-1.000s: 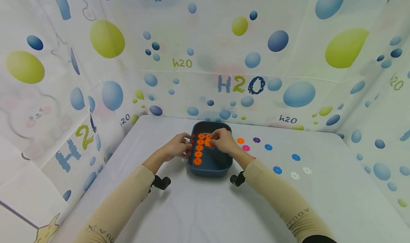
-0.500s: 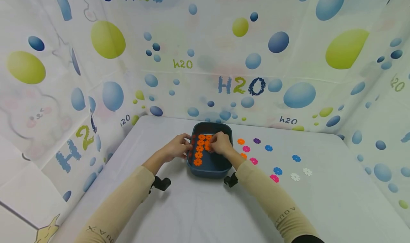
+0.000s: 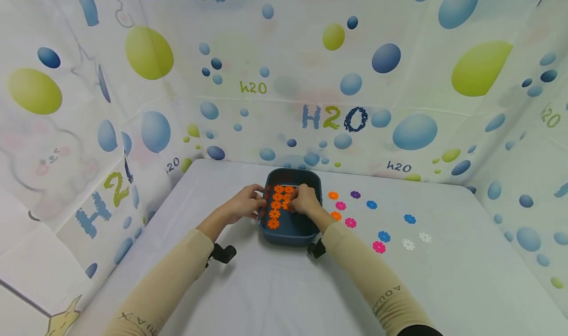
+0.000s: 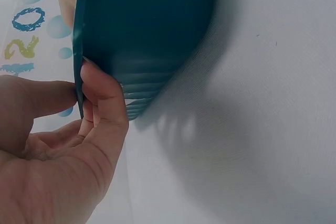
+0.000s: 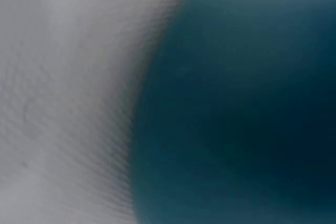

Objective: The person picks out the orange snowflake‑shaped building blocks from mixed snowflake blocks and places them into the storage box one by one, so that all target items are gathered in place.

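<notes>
A dark blue plastic basin (image 3: 290,240) stands on the white-covered table. Inside, orange flower-shaped pieces (image 3: 275,214) form a column along the left, with a shorter second column beside it. My left hand (image 3: 241,203) grips the basin's left rim; in the left wrist view, thumb and fingers pinch the rim (image 4: 79,40) from both sides. Reaching into the basin, my right hand (image 3: 306,200) has its fingers curled, fingertips at the lowest orange flower (image 3: 286,205) of the second column, partly hiding it. The right wrist view shows only the basin's outer wall (image 5: 226,108), blurred.
Loose flower pieces lie right of the basin: orange (image 3: 333,195), purple (image 3: 355,194), pink (image 3: 379,247), blue (image 3: 384,236) and white (image 3: 408,245). A patterned curtain (image 3: 284,87) hangs behind the table (image 3: 266,291) and along its sides.
My right hand has moved slightly nearer within the basin, to the lower end of the second column. Its forearm has swung left, uncovering pink and orange flowers. My left hand stays on the rim.
</notes>
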A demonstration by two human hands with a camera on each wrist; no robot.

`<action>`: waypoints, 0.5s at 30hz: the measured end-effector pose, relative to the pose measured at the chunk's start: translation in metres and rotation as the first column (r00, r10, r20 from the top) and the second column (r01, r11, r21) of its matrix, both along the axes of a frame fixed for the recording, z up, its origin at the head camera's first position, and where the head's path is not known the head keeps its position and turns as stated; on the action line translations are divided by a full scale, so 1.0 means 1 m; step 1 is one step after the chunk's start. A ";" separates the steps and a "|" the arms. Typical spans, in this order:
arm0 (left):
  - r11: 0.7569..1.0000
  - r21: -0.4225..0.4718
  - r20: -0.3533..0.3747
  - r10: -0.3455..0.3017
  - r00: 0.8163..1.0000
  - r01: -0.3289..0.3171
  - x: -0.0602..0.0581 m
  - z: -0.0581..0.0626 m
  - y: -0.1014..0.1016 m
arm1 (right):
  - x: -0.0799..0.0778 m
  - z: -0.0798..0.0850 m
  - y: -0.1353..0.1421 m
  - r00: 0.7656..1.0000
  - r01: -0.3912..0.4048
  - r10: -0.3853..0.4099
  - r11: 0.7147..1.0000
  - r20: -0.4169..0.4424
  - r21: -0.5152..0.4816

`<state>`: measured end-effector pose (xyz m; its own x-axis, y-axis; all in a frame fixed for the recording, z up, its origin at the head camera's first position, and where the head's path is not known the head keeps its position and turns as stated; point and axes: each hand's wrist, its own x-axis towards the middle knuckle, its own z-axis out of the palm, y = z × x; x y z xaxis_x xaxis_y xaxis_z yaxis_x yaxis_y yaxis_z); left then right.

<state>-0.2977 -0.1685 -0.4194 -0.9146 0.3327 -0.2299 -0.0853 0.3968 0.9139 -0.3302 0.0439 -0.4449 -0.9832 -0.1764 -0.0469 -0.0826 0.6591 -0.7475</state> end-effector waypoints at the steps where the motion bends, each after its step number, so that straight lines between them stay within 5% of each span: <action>1: 1.000 -0.001 0.000 0.000 1.000 0.000 0.000 0.000 0.000 | 0.000 0.000 0.000 1.000 -0.001 0.001 1.000 0.002 0.000; 15: 1.000 -0.002 -0.001 0.000 1.000 0.000 -0.001 0.000 0.000 | 0.001 0.002 0.000 1.000 0.017 -0.017 0.998 0.006 0.063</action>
